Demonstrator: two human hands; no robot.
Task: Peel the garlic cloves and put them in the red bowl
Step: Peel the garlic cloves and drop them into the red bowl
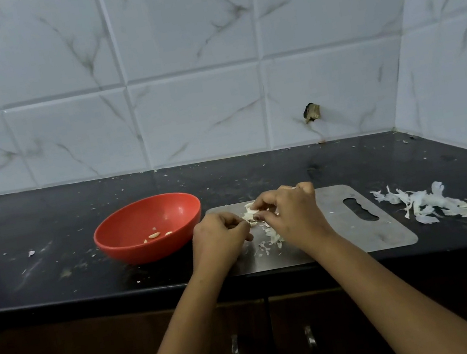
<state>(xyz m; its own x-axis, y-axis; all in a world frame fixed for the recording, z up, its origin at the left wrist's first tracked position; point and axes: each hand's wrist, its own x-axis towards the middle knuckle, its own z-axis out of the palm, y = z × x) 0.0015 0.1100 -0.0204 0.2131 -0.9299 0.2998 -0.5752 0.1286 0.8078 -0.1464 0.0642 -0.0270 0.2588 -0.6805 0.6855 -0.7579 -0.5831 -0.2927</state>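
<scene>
Red bowl on the table holds just three peeled cloves, while right of the bowl the left hand and right hand, fingers curled, pinch a half-skinned garlic piece, so peeling seems unfinished

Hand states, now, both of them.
Left hand: fingers curled, pinching the white papery-skinned garlic piece.
Right hand: fingers curled, pinching the same garlic piece.
</scene>
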